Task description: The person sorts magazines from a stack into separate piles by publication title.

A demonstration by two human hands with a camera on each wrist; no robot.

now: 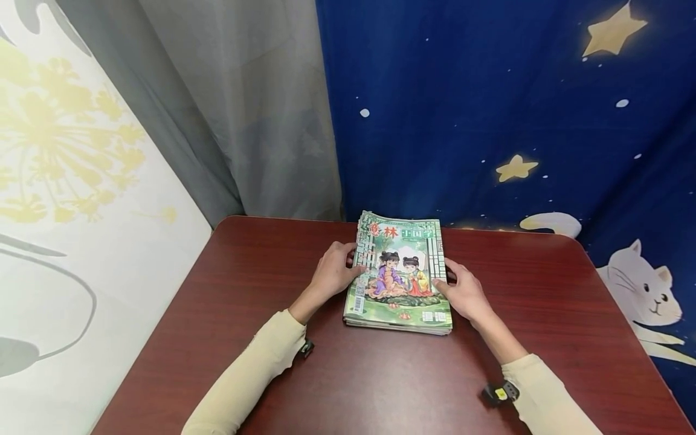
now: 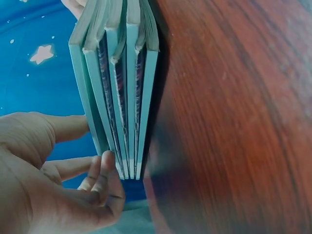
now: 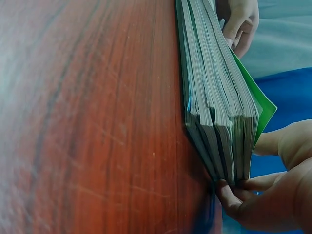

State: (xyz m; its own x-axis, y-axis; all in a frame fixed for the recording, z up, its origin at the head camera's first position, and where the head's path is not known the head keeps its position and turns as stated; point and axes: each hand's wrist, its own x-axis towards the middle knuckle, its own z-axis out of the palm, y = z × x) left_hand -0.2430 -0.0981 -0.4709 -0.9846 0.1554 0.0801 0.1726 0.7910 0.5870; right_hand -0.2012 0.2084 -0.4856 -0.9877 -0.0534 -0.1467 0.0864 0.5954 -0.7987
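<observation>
A stack of magazines (image 1: 405, 275) lies on the table, its top cover green with two illustrated figures in colourful robes. My left hand (image 1: 335, 270) holds the stack's left side, thumb on the cover's edge. In the left wrist view, that hand's bent fingers (image 2: 111, 187) are at the spines (image 2: 122, 112) of several magazines. From the right, my right hand (image 1: 462, 290) grips the opposite side, its thumb over the cover. The right wrist view shows the page edges (image 3: 219, 97) slightly uneven, with fingertips (image 3: 226, 192) at their corner and a green cover flaring outward.
The dark red wooden table (image 1: 244, 260) extends around the stack. Behind it hang a grey curtain (image 1: 272, 121) and a blue curtain (image 1: 413, 121) with stars and a white cat. A white patterned panel (image 1: 81, 211) borders the left side.
</observation>
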